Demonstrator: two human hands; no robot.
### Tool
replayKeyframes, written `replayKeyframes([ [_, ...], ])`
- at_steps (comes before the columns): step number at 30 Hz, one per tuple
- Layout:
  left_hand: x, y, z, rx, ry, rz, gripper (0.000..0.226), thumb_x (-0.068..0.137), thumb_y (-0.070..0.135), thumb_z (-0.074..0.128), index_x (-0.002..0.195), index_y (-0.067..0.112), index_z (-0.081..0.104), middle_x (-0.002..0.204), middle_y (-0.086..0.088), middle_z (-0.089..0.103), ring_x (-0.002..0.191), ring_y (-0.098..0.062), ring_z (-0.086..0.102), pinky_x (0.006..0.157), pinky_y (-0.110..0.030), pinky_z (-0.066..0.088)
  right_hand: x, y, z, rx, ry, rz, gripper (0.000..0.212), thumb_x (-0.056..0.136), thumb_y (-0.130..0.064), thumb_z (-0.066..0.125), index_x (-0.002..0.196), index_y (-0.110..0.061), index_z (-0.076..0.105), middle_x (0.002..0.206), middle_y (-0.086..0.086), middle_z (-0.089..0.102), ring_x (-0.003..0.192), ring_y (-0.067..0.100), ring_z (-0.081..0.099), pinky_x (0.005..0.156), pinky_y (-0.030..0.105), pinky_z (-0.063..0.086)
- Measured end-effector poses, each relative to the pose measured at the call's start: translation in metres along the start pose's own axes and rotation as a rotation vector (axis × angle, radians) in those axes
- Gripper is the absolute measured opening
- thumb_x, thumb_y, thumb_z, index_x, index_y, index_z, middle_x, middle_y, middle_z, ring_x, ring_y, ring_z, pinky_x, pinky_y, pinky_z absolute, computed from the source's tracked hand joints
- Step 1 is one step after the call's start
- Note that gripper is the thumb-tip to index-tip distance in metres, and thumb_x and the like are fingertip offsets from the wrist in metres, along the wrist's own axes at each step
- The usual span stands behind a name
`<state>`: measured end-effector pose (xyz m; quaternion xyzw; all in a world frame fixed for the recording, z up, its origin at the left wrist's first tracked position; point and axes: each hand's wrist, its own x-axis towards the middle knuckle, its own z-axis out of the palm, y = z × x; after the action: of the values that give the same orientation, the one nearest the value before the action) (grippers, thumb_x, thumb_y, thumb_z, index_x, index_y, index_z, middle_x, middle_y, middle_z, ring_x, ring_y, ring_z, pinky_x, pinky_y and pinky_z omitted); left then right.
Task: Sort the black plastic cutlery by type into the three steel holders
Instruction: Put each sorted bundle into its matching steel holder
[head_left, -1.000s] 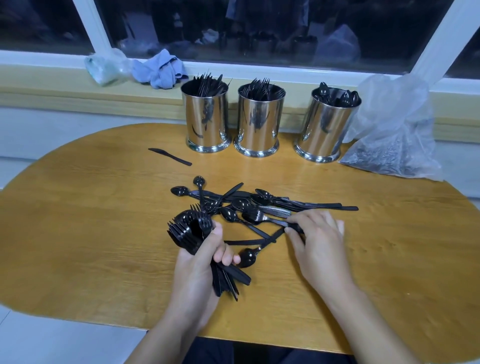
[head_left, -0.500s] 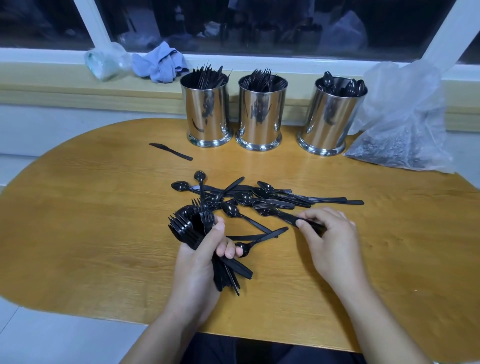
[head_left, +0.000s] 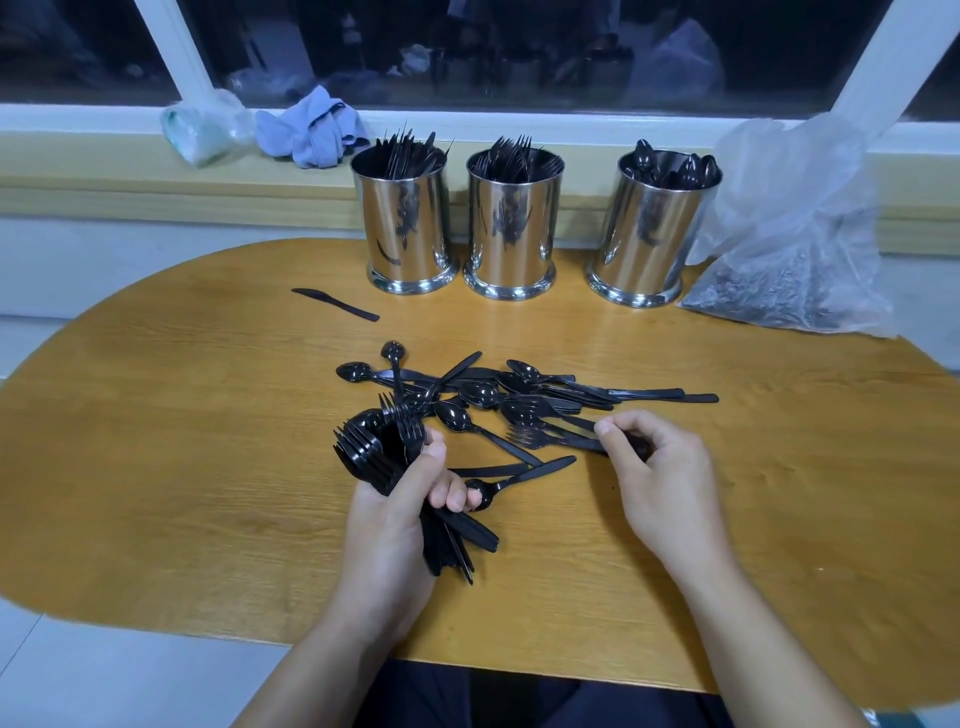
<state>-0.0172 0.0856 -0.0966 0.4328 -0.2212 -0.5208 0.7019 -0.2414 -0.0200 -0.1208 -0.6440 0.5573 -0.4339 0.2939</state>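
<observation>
The left hand (head_left: 400, 525) is wrapped tight round a thick bundle of forks (head_left: 374, 447), tines fanned up and to the left, handles sticking out below the fist toward the table's near edge. The right hand (head_left: 660, 488) has thumb and forefinger pinched on the handle of a single fork (head_left: 540, 439), whose tines point left and lie low over the heap; I cannot tell if it is lifted clear of the pieces under it. Between and beyond the two hands sits the loose pile (head_left: 498, 395) of black spoons, knives and forks, crossed over one another in the middle of the wooden table (head_left: 182, 467). One knife (head_left: 335, 304) lies by itself, well apart from the pile, near the left holder. Three steel holders stand in a row at the table's far edge: the left holder (head_left: 405, 228) bristles with thin pointed pieces that look like knives, the middle holder (head_left: 511, 234) is full of forks, tines up, and the right holder (head_left: 649, 234) carries spoons, bowls up. The left and middle ones stand just beside each other, the right one a little apart. Just beside the right holder slumps a clear plastic bag (head_left: 789, 228) with dark cutlery in its bottom. On the sill behind lie a blue cloth (head_left: 311, 127) and a crumpled clear wrapper (head_left: 202, 127).
</observation>
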Motion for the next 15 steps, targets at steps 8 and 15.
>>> replayKeyframes([
  [8,-0.006,0.003,0.002,0.095,0.041,0.072,0.028,0.11,0.025,0.072,0.087,0.013,0.062,0.072,-0.01,0.031,0.059,-0.021,0.036,0.064,-0.039,0.051,-0.021,-0.038,-0.005,0.318,0.102,0.074,0.015,0.103,-0.018,0.075,0.091,-0.023,0.082,0.071,-0.012,0.067,0.063,0.007,0.055,0.063,0.023,0.044],
  [15,-0.012,0.003,0.015,0.128,0.077,0.149,0.031,0.085,0.035,0.091,0.095,0.018,0.067,0.074,0.0,0.049,0.063,-0.013,0.045,0.064,-0.031,0.046,-0.078,-0.091,0.035,0.494,-0.213,0.146,0.016,0.102,-0.02,0.075,0.092,-0.028,0.084,0.087,-0.003,0.078,0.081,0.017,0.068,0.079,0.035,0.055],
])
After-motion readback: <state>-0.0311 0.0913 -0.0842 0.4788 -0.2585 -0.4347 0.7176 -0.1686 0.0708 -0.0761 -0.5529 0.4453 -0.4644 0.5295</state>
